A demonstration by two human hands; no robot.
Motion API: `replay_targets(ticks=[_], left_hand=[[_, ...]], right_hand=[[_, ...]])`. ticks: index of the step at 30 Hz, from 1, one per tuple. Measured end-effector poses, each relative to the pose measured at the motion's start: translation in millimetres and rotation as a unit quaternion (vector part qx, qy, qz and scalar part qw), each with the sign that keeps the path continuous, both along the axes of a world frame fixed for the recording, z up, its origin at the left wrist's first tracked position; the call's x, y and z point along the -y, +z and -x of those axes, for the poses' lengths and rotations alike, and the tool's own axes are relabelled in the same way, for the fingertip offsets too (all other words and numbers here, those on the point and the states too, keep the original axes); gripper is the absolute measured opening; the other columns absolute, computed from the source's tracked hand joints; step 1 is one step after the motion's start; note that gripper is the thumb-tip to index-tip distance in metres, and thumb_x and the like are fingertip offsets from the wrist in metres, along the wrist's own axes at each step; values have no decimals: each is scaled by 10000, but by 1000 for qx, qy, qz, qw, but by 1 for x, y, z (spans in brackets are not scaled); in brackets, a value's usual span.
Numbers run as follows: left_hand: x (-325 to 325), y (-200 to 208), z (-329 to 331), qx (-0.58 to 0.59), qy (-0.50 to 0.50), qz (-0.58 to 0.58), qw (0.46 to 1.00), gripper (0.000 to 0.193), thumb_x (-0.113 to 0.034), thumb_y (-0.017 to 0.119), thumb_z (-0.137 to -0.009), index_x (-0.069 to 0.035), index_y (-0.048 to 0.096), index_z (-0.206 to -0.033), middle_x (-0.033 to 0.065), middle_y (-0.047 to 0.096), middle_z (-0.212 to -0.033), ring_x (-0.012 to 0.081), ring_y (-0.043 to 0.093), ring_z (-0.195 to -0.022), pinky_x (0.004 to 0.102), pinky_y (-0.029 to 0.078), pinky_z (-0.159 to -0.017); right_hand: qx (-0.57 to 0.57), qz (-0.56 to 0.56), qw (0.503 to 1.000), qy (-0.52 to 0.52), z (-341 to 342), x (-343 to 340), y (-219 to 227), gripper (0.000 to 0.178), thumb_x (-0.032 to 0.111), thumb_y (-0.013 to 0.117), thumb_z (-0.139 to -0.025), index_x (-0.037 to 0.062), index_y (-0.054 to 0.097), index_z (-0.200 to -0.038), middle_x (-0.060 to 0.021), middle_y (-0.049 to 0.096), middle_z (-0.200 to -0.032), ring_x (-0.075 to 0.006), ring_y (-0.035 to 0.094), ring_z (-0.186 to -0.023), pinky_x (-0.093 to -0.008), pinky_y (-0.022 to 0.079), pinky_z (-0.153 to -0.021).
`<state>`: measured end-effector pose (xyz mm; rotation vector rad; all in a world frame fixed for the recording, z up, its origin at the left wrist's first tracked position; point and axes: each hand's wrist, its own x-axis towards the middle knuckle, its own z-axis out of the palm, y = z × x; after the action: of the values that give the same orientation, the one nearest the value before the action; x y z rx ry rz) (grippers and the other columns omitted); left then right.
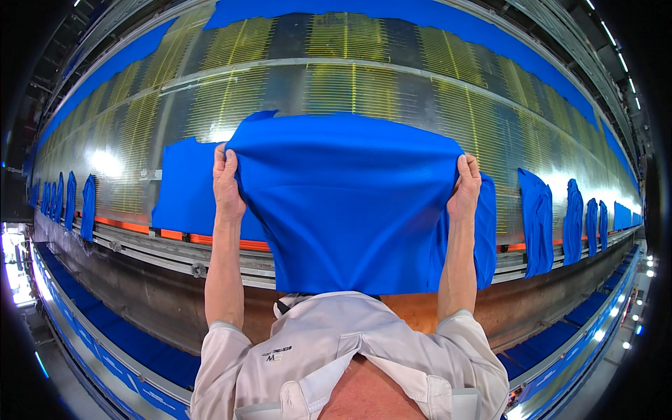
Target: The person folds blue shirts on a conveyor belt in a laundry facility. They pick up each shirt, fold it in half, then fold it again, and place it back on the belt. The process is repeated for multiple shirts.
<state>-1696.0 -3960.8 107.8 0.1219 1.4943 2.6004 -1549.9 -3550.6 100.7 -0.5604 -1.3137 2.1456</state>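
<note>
A wide piece of blue fabric (350,189) is stretched between my two raised hands and hangs down toward my chest. My left hand (228,183) pinches its upper left corner, thumb against the cloth. At the upper right corner my right hand (465,185) grips it the same way. Behind the left side, another flat blue fabric piece (187,185) lies on the long metal table (287,91). To the right of my right hand, a folded blue fabric piece (486,231) hangs over the table's near edge.
Yellow ruled lines (353,91) mark the tabletop. Bunched blue pieces drape over the near edge at left (88,206) and right (537,220). More blue fabric (336,5) lines the far side. A metal rail (140,252) runs along the table front.
</note>
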Motion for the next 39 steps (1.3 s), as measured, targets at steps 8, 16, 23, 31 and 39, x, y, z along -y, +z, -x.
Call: replay_targets(ticks=[8, 16, 23, 31, 39], left_hand=[[16, -103, -10, 175, 41, 188, 965, 149, -212, 609, -935, -90, 593, -1019, -6, 615, -878, 83, 560, -799, 256, 479, -735], [37, -131, -38, 226, 47, 289, 929, 145, -210, 633, -913, -74, 613, -959, 16, 635, -849, 104, 594, -758, 264, 496, -680], [39, -123, -49, 226, 48, 240, 943, 166, -189, 653, -895, -59, 631, -996, -21, 611, -848, 62, 533, -754, 231, 438, -669], [38, -120, -55, 234, 38, 237, 942, 151, -180, 646, -899, -58, 617, -983, 2, 621, -854, 78, 557, -744, 245, 468, -662], [40, -120, -60, 240, 39, 235, 941, 152, -175, 649, -897, -52, 612, -978, 10, 623, -852, 84, 563, -750, 249, 475, -667]], right_hand=[[170, 18, 985, -37, -13, 4, -83, 105, 133, 670, -872, 42, 653, -921, -25, 657, -864, -111, 589, -785, -251, 473, -728], [255, -4, 966, -35, -44, 14, -106, 158, 144, 683, -854, 12, 662, -939, -50, 664, -875, -121, 588, -794, -261, 464, -760], [262, -1, 964, -46, -60, 17, -107, 146, 137, 680, -851, 8, 671, -920, -48, 667, -864, -117, 586, -798, -257, 457, -762], [262, -5, 964, -47, -69, 20, -100, 163, 147, 683, -854, 8, 675, -938, -50, 667, -873, -122, 589, -804, -257, 458, -768], [273, -5, 961, -43, -76, 19, -103, 166, 148, 677, -860, 8, 673, -948, -53, 664, -882, -124, 585, -808, -261, 458, -769]])
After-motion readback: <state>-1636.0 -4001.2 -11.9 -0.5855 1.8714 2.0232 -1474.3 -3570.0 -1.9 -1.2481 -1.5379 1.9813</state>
